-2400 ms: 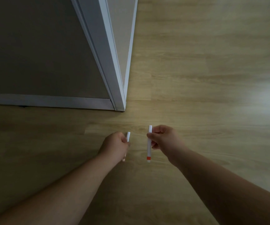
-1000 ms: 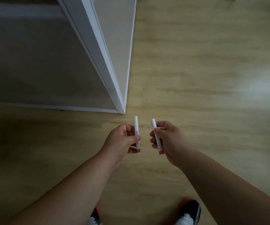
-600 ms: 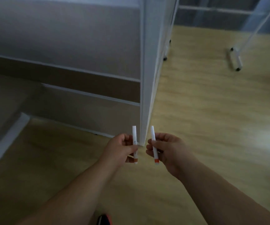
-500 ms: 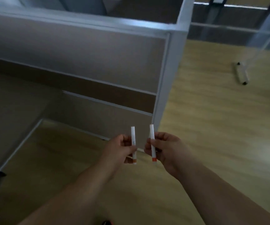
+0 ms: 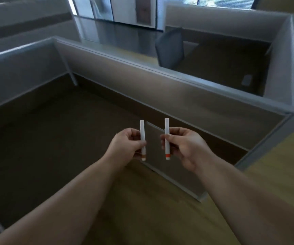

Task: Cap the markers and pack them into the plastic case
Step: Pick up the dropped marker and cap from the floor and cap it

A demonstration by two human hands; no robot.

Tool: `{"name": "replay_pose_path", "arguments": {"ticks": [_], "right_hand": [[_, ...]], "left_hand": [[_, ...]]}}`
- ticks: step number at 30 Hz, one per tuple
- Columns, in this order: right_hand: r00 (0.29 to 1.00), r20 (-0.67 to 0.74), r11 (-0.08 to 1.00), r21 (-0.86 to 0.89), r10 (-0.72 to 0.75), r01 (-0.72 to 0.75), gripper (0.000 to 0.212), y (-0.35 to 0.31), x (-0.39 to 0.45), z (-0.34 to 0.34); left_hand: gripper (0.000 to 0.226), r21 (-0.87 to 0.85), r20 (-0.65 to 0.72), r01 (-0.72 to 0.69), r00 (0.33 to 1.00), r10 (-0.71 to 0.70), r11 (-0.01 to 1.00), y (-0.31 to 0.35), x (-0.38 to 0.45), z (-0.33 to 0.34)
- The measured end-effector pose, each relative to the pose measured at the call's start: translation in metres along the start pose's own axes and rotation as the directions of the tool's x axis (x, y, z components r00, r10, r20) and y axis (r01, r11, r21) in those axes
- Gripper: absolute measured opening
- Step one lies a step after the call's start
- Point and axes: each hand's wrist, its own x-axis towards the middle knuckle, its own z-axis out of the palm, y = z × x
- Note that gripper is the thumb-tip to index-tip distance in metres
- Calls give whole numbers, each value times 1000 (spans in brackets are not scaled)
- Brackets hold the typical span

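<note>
The view has swung up from the wooden floor to take in the office: where there was only the foot of a grey partition, there are now a dark bench walled by the partition, a chair in the next cubicle and windows at the back. The left hand has turned its marker upright, so it stands level and parallel with the marker in the right hand. The shoes seen briefly underfoot are gone from view.
</note>
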Motion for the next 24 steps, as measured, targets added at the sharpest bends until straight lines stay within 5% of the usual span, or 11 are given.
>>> {"name": "replay_pose_path", "arguments": {"ticks": [4, 12, 24], "right_hand": [[995, 75, 981, -178, -63, 75, 17, -13, 7, 57], [948, 314, 965, -260, 46, 40, 16, 1, 36, 128], [760, 632, 914, -382, 153, 133, 13, 47, -1, 250]], "left_hand": [[21, -49, -141, -2, 990, -5, 999, 9, -5, -58], [21, -194, -386, 22, 917, -97, 981, -7, -29, -113], [18, -314, -637, 24, 736, -230, 949, -80, -131, -198]]}}
